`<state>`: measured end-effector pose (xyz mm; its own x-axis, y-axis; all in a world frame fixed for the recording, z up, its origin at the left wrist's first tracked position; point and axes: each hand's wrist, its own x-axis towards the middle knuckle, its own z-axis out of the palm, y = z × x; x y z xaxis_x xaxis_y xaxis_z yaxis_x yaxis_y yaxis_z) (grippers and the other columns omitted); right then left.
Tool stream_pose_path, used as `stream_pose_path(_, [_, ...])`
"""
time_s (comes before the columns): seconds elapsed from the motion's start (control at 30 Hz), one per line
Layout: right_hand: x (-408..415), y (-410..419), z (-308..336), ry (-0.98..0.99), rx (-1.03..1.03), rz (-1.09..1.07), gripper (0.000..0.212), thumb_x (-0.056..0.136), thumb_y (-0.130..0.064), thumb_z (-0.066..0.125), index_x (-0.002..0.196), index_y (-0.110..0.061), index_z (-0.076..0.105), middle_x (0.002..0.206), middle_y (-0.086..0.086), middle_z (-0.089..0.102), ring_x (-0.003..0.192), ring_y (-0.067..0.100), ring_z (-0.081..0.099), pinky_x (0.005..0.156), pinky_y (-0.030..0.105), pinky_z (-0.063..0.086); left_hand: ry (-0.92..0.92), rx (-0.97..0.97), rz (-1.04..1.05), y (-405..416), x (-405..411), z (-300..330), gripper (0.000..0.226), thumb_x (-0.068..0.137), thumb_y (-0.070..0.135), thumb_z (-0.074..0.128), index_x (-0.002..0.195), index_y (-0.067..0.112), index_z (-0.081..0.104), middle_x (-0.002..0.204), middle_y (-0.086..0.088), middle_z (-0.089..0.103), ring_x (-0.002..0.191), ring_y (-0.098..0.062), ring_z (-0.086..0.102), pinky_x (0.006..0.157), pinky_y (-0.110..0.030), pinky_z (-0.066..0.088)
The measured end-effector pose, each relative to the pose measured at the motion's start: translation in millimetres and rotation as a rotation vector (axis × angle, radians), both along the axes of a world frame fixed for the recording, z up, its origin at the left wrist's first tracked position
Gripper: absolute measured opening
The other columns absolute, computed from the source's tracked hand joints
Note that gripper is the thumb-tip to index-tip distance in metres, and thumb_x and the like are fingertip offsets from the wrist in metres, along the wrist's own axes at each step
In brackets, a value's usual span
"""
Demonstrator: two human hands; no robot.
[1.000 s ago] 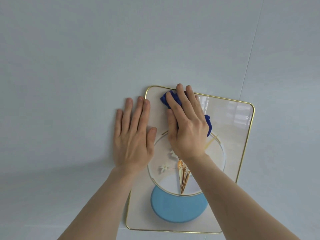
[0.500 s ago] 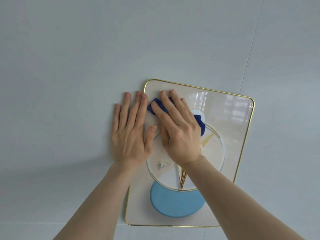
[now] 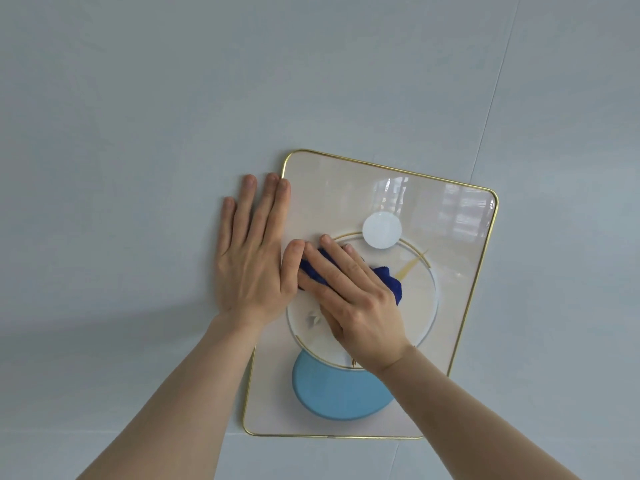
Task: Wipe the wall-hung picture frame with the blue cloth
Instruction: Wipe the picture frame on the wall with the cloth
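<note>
A gold-rimmed picture frame [image 3: 460,265] hangs on the pale wall, its glossy picture showing a large ring, a small white disc and a light blue disc. My right hand [image 3: 353,299] lies flat on the glass at the picture's left middle and presses a bunched dark blue cloth [image 3: 389,280] under its palm and fingers. The cloth shows only at the fingertips and beside the knuckles. My left hand [image 3: 254,258] rests flat, fingers together, across the frame's left edge, partly on the wall, its thumb touching my right fingertips.
The wall [image 3: 173,98] is made of smooth pale panels, with a thin seam [image 3: 498,91] running down toward the frame's upper right. Window reflections [image 3: 460,213] glare on the glass at the top right corner.
My right hand has slid the cloth from the frame's top edge down and left to the middle left, uncovering the white disc. My left hand has stayed on the frame's left edge.
</note>
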<state>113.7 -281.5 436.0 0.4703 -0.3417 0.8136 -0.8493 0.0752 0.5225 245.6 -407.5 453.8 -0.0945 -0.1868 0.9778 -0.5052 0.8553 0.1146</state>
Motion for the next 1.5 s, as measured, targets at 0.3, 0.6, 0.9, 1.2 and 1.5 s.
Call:
stream_pose_path(0.3, [-22.3,18.6,-11.0,0.093,0.145,0.002,0.038,0.1,0.001,0.069,0.135,-0.013,0.072,0.152,0.009,0.061,0.149,0.035,0.049,0.121,0.053,0.044,0.02,-0.025,0.016,-0.7,-0.9,-1.1,0.067,0.105,0.044,0.014,0.165,0.014,0.017,0.172,-0.004,0.022,0.162,-0.024,0.011,0.132,-0.046,0.009])
stream_pose_path(0.6, [-44.3,68.4,-45.0,0.091,0.261,-0.13,0.044,0.113,0.0,0.037,0.131,-0.013,0.074,0.153,0.008,0.059,0.148,0.033,0.05,0.118,0.052,0.049,0.006,-0.02,0.038,-2.6,-2.3,-2.4,0.071,0.105,0.051,0.027,0.165,0.014,0.016,0.173,-0.005,0.019,0.162,-0.027,0.01,0.131,-0.049,0.009])
stream_pose_path(0.9, [-51.5,148.6,-49.7,-0.036,0.243,-0.383,0.066,0.108,0.005,0.017,0.101,-0.011,0.081,0.154,0.011,0.059,0.137,0.031,0.063,0.102,0.039,0.061,0.02,0.039,-0.087,3.3,3.0,1.1,0.074,0.101,0.048,0.043,0.164,0.015,0.02,0.172,-0.005,0.023,0.162,-0.027,0.01,0.132,-0.047,0.005])
stream_pose_path(1.2, [-16.1,180.7,-36.5,-0.923,0.147,-0.301,0.03,0.096,0.001,0.063,0.096,-0.025,0.077,0.117,-0.01,0.05,0.061,0.007,0.064,0.03,0.012,0.033,0.104,0.247,-0.328,50.1,35.4,4.4,0.066,0.097,0.049,0.051,0.153,0.018,0.038,0.165,-0.008,0.035,0.154,-0.027,0.028,0.122,-0.051,0.027])
stream_pose_path(1.5, [36.9,178.0,-15.1,-1.723,0.252,0.18,0.036,0.085,-0.005,0.084,0.113,-0.015,0.064,0.104,0.009,0.079,0.082,0.019,0.08,0.074,0.037,0.064,-0.5,0.37,-0.737,136.7,42.8,-53.9,0.056,0.083,0.053,0.072,0.135,0.044,0.053,0.139,0.027,0.056,0.129,-0.001,0.051,0.109,-0.034,0.047])
